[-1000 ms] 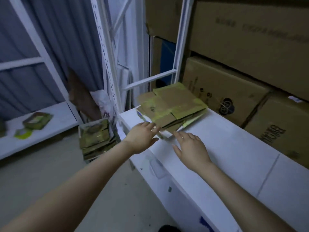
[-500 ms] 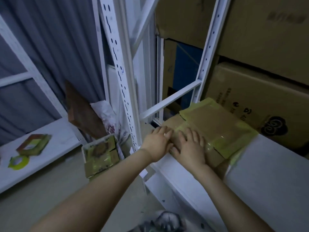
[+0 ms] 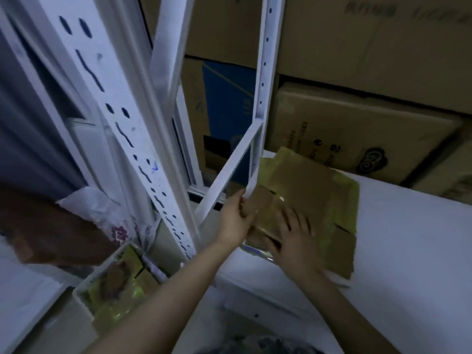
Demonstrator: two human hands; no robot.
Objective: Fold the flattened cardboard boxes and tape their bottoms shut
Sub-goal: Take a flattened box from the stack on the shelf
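Observation:
A stack of flattened cardboard boxes (image 3: 306, 190), brown with yellow-green tape, lies on the white shelf (image 3: 398, 246) beside a white upright post. My left hand (image 3: 236, 221) grips the stack's near left corner, thumb on top of a brown flap and fingers curled under its edge. My right hand (image 3: 293, 238) lies flat on top of the stack with its fingers spread, pressing down on the near part. The lower boxes of the stack are hidden under the top one.
White slotted rack posts (image 3: 143, 154) and a diagonal brace (image 3: 229, 172) stand close on the left. Large cardboard cartons (image 3: 357, 129) fill the back. A white bin (image 3: 115, 284) of taped boxes sits on the floor below left.
The view has come closer to the stack. My left hand has shifted from lying on the stack to gripping its corner flap; my right hand stays flat on top, slid slightly right.

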